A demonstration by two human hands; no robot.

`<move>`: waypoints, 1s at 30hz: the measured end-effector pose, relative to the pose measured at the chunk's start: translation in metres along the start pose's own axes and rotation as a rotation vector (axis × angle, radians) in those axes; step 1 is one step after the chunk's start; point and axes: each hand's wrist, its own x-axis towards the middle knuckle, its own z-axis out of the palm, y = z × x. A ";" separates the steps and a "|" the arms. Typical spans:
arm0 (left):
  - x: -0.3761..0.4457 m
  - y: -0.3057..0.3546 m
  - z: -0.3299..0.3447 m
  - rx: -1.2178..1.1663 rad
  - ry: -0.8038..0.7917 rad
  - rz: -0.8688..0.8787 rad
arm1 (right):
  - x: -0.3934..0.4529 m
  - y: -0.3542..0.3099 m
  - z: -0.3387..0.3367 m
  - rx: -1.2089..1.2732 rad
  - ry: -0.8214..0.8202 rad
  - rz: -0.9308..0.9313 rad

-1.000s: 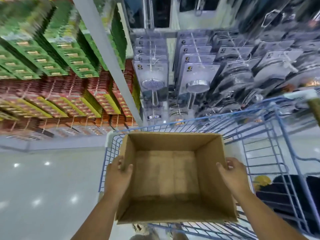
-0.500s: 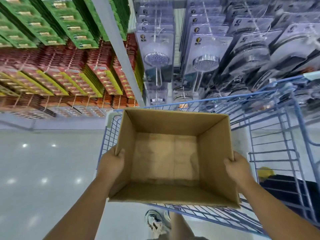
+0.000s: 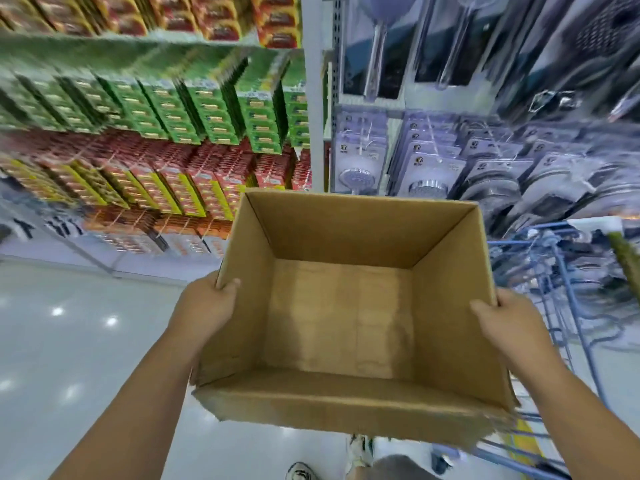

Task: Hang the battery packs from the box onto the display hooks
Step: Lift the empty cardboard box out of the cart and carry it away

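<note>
brown corrugated cardboard fills the middle of the view: the open-topped brown cardboard box (image 3: 341,317) is held up in the air, and its floor shows bare, no battery packs inside it that i can see. the left hand (image 3: 204,306) grips the left wall near the top edge, thumb hooked over the rim. the right hand (image 3: 507,318) grasps the right wall the same way, thumb inside, the rest of its fingers hidden behind the board.

the hanging green, red and yellow battery packs (image 3: 214,119) sit in dense rows on the display hooks up and to the left, well apart from the box. right of the pale grey shelf upright (image 3: 313,98) hang blister-packed shower heads (image 3: 356,174), a different section. the blue wire shopping trolley (image 3: 561,278) stands just beside the box on the right, over the glossy pale floor (image 3: 69,341).

my read: the hanging looks done and the step in hand is carrying off the empty box. to do it well, keep both grips level so the box does not tip, and keep the far wall away from the hanging packs so nothing gets knocked off a hook. watch the trolley rim on the right when lowering, and mind the feet below. the near bottom edge looks ragged, so support the walls, not that edge.
</note>
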 end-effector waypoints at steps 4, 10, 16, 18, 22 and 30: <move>-0.037 -0.012 -0.051 -0.089 0.115 -0.044 | -0.028 -0.049 -0.021 -0.019 0.017 -0.150; -0.100 -0.038 -0.116 -0.216 0.345 -0.143 | -0.039 -0.133 -0.023 -0.066 -0.078 -0.361; -0.179 -0.079 -0.151 -0.274 0.546 -0.316 | -0.065 -0.194 0.019 -0.044 -0.236 -0.578; -0.207 -0.097 -0.159 -0.302 0.622 -0.377 | -0.082 -0.212 0.033 -0.064 -0.325 -0.657; -0.261 -0.133 -0.168 -0.367 0.722 -0.494 | -0.122 -0.239 0.060 -0.124 -0.440 -0.824; -0.378 -0.242 -0.188 -0.477 0.936 -0.754 | -0.265 -0.282 0.159 -0.230 -0.647 -1.109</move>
